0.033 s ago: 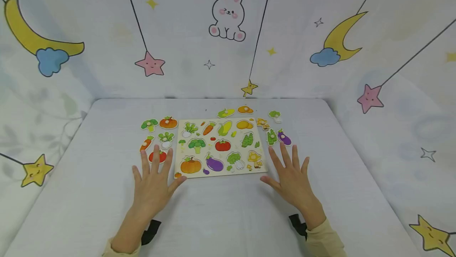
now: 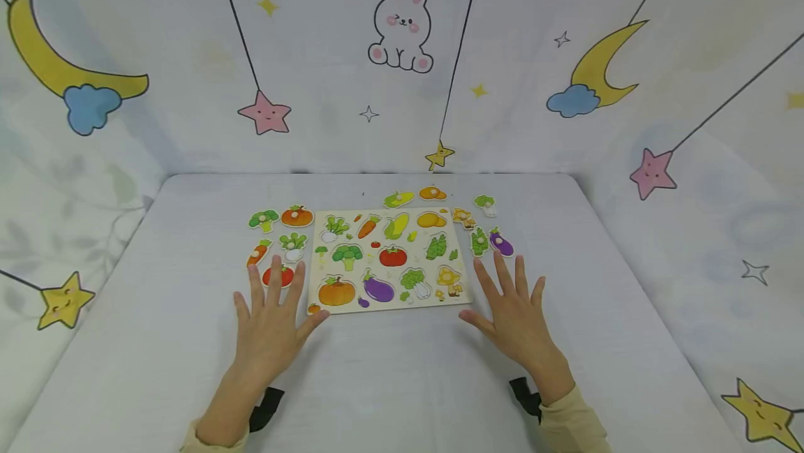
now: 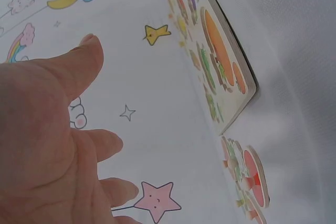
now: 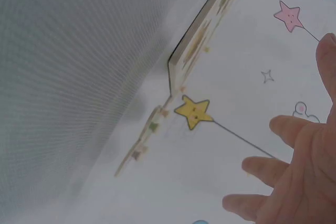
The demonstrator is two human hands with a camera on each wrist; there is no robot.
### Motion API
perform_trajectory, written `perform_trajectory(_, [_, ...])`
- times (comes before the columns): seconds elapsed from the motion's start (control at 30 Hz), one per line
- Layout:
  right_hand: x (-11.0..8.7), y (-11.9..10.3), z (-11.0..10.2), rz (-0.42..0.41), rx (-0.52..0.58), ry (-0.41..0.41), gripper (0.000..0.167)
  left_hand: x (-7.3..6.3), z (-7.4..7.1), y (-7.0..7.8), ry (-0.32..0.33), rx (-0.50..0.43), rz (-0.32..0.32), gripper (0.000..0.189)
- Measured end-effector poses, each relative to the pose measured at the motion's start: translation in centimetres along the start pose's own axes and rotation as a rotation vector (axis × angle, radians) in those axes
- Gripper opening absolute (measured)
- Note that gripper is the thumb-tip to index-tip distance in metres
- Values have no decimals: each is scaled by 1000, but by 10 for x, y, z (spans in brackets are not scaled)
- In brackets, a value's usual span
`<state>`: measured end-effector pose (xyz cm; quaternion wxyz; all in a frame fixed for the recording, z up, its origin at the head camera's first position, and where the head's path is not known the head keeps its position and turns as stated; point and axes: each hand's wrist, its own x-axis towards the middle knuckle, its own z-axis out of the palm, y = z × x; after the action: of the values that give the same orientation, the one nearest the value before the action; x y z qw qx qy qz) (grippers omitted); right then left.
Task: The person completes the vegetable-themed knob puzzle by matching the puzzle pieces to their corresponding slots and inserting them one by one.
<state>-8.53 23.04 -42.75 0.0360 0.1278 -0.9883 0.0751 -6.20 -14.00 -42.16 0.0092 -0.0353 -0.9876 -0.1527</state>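
Observation:
A pale puzzle board point(image 2: 417, 250) printed with vegetables lies flat mid-table. My left hand point(image 2: 266, 338) is held palm down with spread fingers near its front left corner, fingertips closest to a tomato piece point(image 2: 276, 276). On the other side my right hand point(image 2: 518, 324) is spread likewise, nearest an eggplant piece point(image 2: 501, 243) and a green pea-like piece point(image 2: 479, 242). Neither hand holds anything. In the left wrist view the left hand point(image 3: 47, 145) appears apart from the pieces; in the right wrist view the right hand point(image 4: 302, 177) is also apart from the board.
Left of the board lie broccoli point(image 2: 263, 220), pumpkin point(image 2: 297, 216), carrot point(image 2: 258, 253) and radish point(image 2: 293, 243) pieces. Corn point(image 2: 398, 199) and potato point(image 2: 433, 193) pieces lie behind it; mushroom point(image 2: 463, 218) and cabbage point(image 2: 486, 205) pieces lie right. A printed cloth backdrop point(image 2: 326, 55) rises behind the table.

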Motion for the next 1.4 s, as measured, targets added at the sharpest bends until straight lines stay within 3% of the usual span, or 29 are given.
perform_trajectory(0.17, [-2, 4, 2, -20, 25, 56, 91, 1, 2, 1, -10, -8, 9, 88])
perform_trajectory(0.27, [4, 11, 3, -68, 114, 128, 86, 2, 2, 1, -5, -19, 15, 88])
perform_trajectory(0.33, [12, 19, 4, -88, 187, 120, 80, 3, 1, 1, 5, -27, 20, 88])
perform_trajectory(0.4, [22, 28, 6, -92, 265, 33, 76, 4, 2, 2, 9, -44, 27, 87])
perform_trajectory(0.47, [36, 35, 9, -90, 327, -112, 72, 2, 1, 0, 10, -58, 21, 88])
perform_trajectory(0.57, [55, 42, 14, -93, 364, -312, 70, -1, 2, -4, 14, -76, 17, 88])
perform_trajectory(0.63, [64, 44, 15, -92, 362, -393, 70, -1, 4, -7, 30, -89, 15, 86])
perform_trajectory(0.77, [74, 43, 13, -77, 308, -462, 71, 3, 6, -20, 60, -143, -6, 78])
perform_trajectory(0.9, [76, 41, 13, -62, 268, -487, 73, 10, 4, -39, 114, -217, -78, 63])
perform_trajectory(1.07, [73, 46, 15, -50, 258, -469, 74, 38, 5, -58, 197, -306, -167, 44])
perform_trajectory(1.13, [73, 48, 16, -52, 267, -460, 75, 50, 7, -63, 184, -346, -199, 41])
perform_trajectory(1.23, [73, 50, 19, -50, 282, -455, 74, 64, 11, -68, 115, -391, -249, 40])
perform_trajectory(1.4, [74, 49, 21, -45, 289, -459, 74, 74, 16, -72, 5, -403, -339, 38])
